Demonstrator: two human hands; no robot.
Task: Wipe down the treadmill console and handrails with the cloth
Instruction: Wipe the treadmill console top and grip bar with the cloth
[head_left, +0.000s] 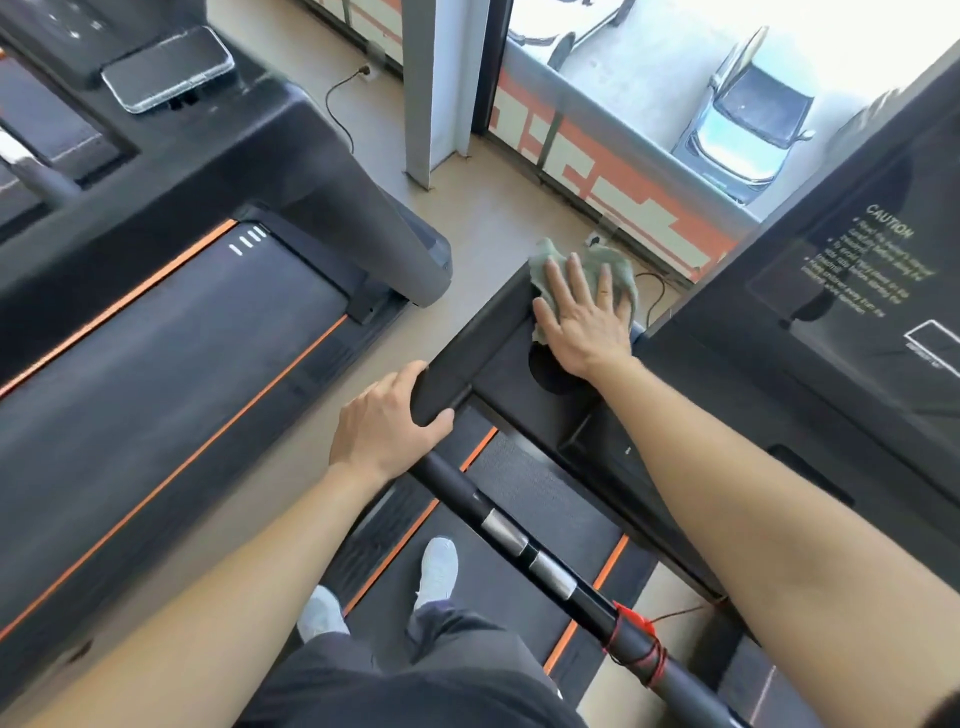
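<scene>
Beige floor (483, 223), a second treadmill (171, 332) at left, bright window (649, 67) over a parked car (748, 130)

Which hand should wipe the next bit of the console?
The right hand. It presses flat on the green cloth atop the console. The left hand holds no cloth; it grips the console's end.
</scene>
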